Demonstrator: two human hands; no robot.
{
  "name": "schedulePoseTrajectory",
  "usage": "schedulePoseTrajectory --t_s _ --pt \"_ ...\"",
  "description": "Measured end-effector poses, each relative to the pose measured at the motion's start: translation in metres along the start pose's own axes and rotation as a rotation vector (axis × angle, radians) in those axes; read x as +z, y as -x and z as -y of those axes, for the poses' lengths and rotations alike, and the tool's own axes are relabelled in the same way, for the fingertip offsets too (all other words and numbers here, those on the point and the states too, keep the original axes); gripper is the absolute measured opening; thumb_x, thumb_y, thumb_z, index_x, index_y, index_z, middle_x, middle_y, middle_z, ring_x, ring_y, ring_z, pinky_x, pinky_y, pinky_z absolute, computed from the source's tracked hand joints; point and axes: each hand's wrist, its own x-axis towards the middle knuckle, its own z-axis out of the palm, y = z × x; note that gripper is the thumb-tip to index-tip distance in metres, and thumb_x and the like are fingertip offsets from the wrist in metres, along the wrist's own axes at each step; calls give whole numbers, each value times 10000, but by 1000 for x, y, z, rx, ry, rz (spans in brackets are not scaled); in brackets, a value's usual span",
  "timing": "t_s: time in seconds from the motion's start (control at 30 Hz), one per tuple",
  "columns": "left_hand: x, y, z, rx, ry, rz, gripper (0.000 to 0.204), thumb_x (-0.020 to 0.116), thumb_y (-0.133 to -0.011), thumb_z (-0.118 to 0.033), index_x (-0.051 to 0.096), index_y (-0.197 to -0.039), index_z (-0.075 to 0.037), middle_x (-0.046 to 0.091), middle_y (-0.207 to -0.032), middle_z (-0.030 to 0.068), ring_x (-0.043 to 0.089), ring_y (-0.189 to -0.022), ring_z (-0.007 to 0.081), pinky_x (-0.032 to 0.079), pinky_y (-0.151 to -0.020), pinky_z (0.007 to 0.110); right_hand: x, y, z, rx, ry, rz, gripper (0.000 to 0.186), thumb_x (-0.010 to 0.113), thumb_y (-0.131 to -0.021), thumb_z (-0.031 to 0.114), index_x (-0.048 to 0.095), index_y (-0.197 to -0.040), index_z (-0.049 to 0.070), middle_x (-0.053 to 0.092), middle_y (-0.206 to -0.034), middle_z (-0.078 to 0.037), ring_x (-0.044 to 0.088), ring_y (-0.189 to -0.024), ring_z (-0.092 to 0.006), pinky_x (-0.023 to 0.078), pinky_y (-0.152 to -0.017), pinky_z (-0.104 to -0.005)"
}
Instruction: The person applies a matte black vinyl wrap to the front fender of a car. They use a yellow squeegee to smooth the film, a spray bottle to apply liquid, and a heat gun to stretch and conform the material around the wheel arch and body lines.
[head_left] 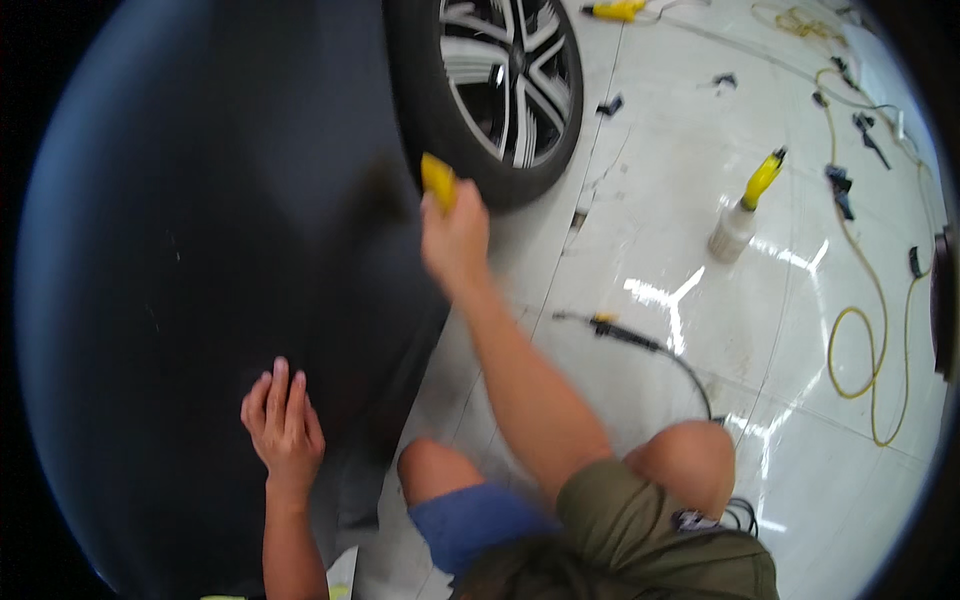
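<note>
A matte dark film [200, 250] covers the car's side on the left, and its loose lower edge hangs toward the floor. My left hand [285, 425] rests on the film with its fingers stretched out, holding nothing. Farther up, near the wheel [478, 75], my right hand [458, 235] is closed round a yellow squeegee [437, 182]. The squeegee's top sticks out above my fist beside the tyre, at the film's edge. Whether its blade touches the film, I cannot tell.
A spray bottle [735, 232] with a yellow head stands on the glossy tiled floor at right. A black torch-like tool [630, 335] with a hose lies nearer my knees. Yellow cord [832, 355] loops along the far right, among dark scraps [840, 190].
</note>
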Motion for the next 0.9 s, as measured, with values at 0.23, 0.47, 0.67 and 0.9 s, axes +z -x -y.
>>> schedulePoseTrajectory --t_s 0.23,0.47,0.67,0.9 --pt "-17 11 -2 -6 -26 42 329 619 -846 13 666 -1168 -30 595 -1366 120 504 -1259 306 371 -1053 437 57 44 -7 -665 282 -258 397 604 -803 37 615 -1195 -26 576 -1095 -243 559 -1046 -422 417 -922 -555" --pt "-10 -5 3 19 258 5 369 573 -860 61 648 -1211 -24 601 -1351 131 535 -1256 322 378 -1076 437 25 95 -61 84 -80 -189 339 582 -888 94 527 -1188 -54 617 -994 -261 605 -962 -441 474 -853 -491" --pt "-21 22 22 -41 513 -84 325 475 -914 71 635 -1193 26 634 -1276 192 571 -1234 355 424 -1063 443 83 291 -65 -118 -56 138 371 588 -861 3 544 -1226 -50 530 -1112 -235 545 -1082 -423 458 -934 -454" --pt "-5 16 18 -15 686 -130 293 471 -958 29 638 -1198 36 640 -1273 183 567 -1245 315 419 -1066 410 37 102 -128 465 -307 -175 217 587 -937 151 610 -1062 -24 686 -903 -125 644 -783 -256 500 -717 -380"
